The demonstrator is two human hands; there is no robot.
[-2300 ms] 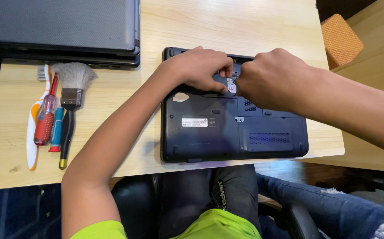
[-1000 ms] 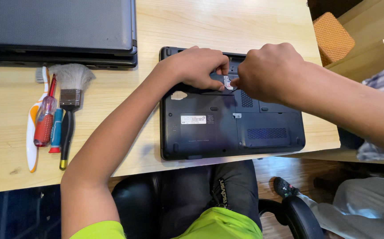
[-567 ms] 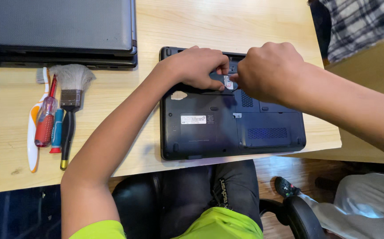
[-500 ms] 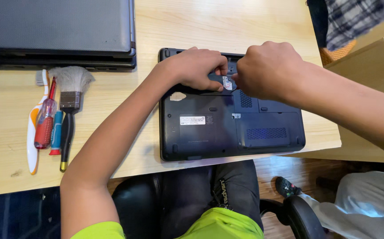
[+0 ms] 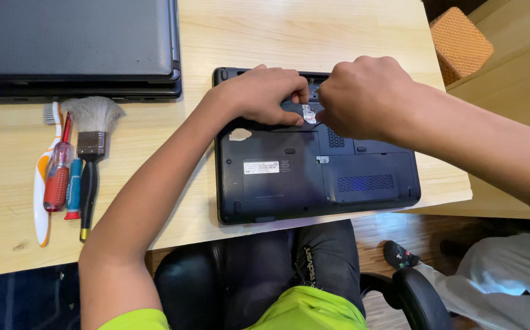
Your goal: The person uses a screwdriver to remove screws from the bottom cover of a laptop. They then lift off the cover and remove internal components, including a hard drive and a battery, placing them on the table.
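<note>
The left hand point(image 5: 265, 95) is laid knuckles-up on the far edge of an upturned dark laptop point(image 5: 314, 177), its fingers curled down and pressed against the rim of the open battery bay; whether anything is pinched beneath them cannot be told. The right hand point(image 5: 363, 95) is clenched into a loose fist just beside it, at about three o'clock from the left hand, with the fingertips turned in towards a small white label or tab point(image 5: 308, 113) that shows in the narrow gap between the two hands. What the right fingers grip, if anything, is hidden by the knuckles.

The tab lies at about nine o'clock from the right hand and four o'clock from the left knuckles, touching or nearly touching both; neither hand is clearly nearer. The laptop's long axis runs from nine to three o'clock across the wooden table point(image 5: 277, 30), its near edge reaching the table's near edge.

Well apart at nine o'clock, a soft-bristled brush point(image 5: 90, 153), a red-handled screwdriver point(image 5: 57, 180), a smaller blue-handled tool point(image 5: 74, 189) and a white and orange toothbrush point(image 5: 40, 195) are laid side by side. A closed grey laptop point(image 5: 75, 43) is set at eleven o'clock. A black chair point(image 5: 185, 287) is seen below.
</note>
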